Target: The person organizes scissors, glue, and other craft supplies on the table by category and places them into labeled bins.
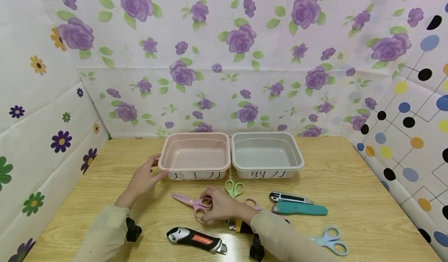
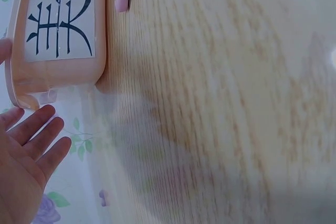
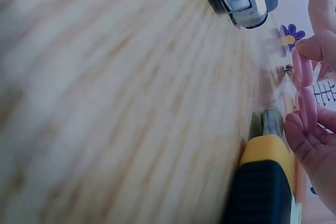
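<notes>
My left hand point(image 1: 142, 181) is at the left end of the pink plastic bin point(image 1: 194, 169), its thumb at the front rim. In the left wrist view the fingers point(image 2: 44, 142) stretch out loosely beside the bin's end. My right hand point(image 1: 222, 206) grips the handle loops of pink scissors point(image 1: 185, 199), whose blades point left towards the bin. The right wrist view shows the loops point(image 3: 305, 85) upright between thumb and fingers. Under the right forearm lies a yellow and black utility knife point(image 1: 241, 226), partly hidden.
Beside the pink bin stands a grey bin point(image 1: 267, 168); both carry front labels. Around my right arm lie green scissors point(image 1: 233, 189), a second pink-handled pair point(image 1: 252, 203), a white-black cutter point(image 1: 290, 197), a teal knife point(image 1: 300, 208) and blue scissors point(image 1: 330, 240). A black-orange cutter point(image 1: 197, 240) lies in front.
</notes>
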Available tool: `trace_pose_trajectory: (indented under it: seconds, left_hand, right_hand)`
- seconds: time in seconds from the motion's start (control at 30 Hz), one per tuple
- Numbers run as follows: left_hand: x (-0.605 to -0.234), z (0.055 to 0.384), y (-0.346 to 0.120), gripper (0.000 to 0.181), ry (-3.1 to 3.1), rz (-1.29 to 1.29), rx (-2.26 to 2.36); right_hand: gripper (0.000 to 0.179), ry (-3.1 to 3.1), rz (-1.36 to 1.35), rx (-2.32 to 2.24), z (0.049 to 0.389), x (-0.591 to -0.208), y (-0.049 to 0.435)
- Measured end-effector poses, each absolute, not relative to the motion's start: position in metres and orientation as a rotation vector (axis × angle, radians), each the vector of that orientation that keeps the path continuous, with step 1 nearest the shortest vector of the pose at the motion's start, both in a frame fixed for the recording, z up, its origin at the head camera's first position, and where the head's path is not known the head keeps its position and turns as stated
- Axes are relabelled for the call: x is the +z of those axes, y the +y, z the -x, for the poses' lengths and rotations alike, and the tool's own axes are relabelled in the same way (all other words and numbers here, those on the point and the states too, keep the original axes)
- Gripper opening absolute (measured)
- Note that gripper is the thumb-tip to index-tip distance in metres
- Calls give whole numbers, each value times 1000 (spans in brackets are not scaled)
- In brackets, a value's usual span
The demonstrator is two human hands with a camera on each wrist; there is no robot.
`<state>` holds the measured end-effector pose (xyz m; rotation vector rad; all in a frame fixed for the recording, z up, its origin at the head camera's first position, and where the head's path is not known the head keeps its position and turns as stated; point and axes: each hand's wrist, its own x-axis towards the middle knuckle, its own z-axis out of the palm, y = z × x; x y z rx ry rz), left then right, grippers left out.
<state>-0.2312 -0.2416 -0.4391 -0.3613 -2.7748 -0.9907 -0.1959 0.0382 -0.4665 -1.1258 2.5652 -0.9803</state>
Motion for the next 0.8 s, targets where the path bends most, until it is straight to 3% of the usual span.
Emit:
trace_pose_trajectory:
  seconds: [0.8]
  left_hand:
    - [-438, 231, -242, 72, -2775, 364, -983]
  right_hand:
    - [53, 2519, 1193, -1136, 194, -455, 47]
